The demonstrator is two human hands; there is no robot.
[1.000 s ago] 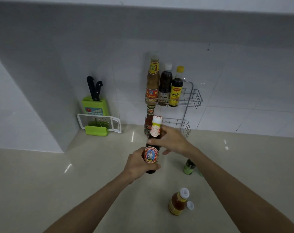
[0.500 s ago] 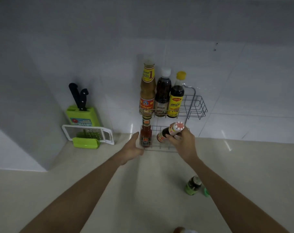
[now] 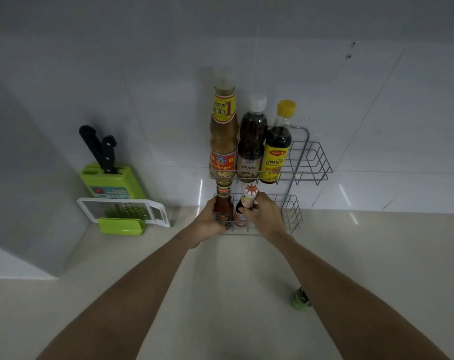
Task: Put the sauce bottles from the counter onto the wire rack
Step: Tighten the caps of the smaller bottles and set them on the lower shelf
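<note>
While the right hand (image 3: 266, 215) is gripping the white-capped bottle (image 3: 244, 206) in the wire rack (image 3: 311, 162)'s lower tier, the left hand (image 3: 207, 220) is steadying the red sauce bottle (image 3: 222, 206) at nine o'clock, which a careless nudge could be toppling onto the bench (image 3: 233, 294).

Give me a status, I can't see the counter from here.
Left hand grips red sauce bottle on lower shelf. Right hand grips white-capped bottle, upright on the wire rack. Green item on counter, part hidden.
</note>
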